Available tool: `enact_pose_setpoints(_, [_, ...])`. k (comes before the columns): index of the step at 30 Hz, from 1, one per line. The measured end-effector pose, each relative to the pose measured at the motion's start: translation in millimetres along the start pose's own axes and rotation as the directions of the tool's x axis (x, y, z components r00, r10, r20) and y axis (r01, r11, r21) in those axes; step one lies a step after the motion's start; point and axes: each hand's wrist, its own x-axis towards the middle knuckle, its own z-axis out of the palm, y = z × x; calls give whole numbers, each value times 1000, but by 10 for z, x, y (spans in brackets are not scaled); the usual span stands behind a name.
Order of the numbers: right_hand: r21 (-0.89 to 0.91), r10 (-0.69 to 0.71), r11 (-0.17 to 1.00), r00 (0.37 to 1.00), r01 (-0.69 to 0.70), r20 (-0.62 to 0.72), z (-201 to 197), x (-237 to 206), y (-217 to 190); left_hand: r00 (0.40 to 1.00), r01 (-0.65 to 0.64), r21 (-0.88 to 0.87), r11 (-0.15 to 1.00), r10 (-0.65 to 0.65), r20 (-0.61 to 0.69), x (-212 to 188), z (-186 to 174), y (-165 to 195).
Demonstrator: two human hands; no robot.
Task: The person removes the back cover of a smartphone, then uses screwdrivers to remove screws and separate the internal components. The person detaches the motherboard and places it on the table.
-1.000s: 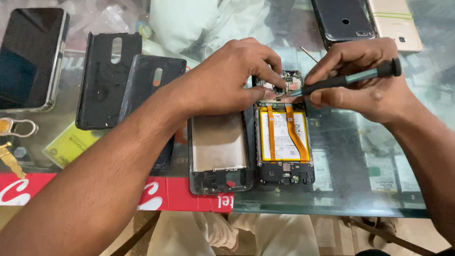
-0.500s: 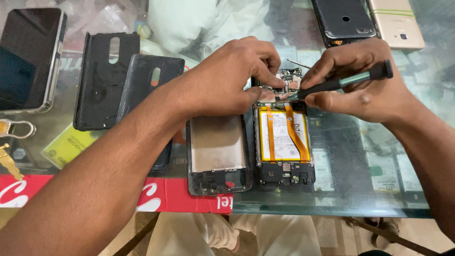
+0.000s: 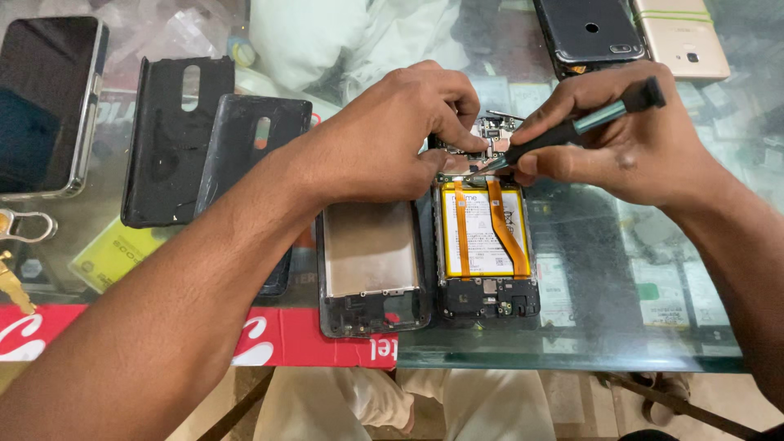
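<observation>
An opened phone (image 3: 486,245) lies on the glass table (image 3: 588,327), its yellow battery crossed by two orange flex cables. My left hand (image 3: 392,139) pinches the phone's top edge beside the exposed circuit board (image 3: 492,131). My right hand (image 3: 612,139) grips a dark screwdriver (image 3: 572,131) with a green band, its tip touching the board near my left fingertips. A bare phone frame (image 3: 371,269) with a metal plate lies just left of the opened phone.
Two black back covers (image 3: 175,139) lie at the left, beside a dark-screened phone (image 3: 45,106). A black phone (image 3: 590,34) and a gold phone (image 3: 682,37) rest at the far right. Keys (image 3: 16,245) sit at the left edge. A red strip (image 3: 278,339) runs along the table's front.
My right hand has tilted the screwdriver handle slightly upward and shifted left a little; the tip stays at the board. My left hand keeps its pinch.
</observation>
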Motion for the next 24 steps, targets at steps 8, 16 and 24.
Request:
enact_pose_setpoints(8, [15, 38, 999, 999, -37, -21, 5, -8, -68, 1000, 19, 1, 1000, -19, 10, 22, -25, 45])
enact_pose_setpoints(16, [75, -70, 994, 995, 75, -65, -2, -5, -19, 999, 28, 1, 1000, -28, 22, 30, -35, 49])
enact_pose_setpoints(24, [-66, -112, 992, 993, 109, -35, -90, -47, -2, 999, 44, -3, 999, -43, 29, 34, -31, 47])
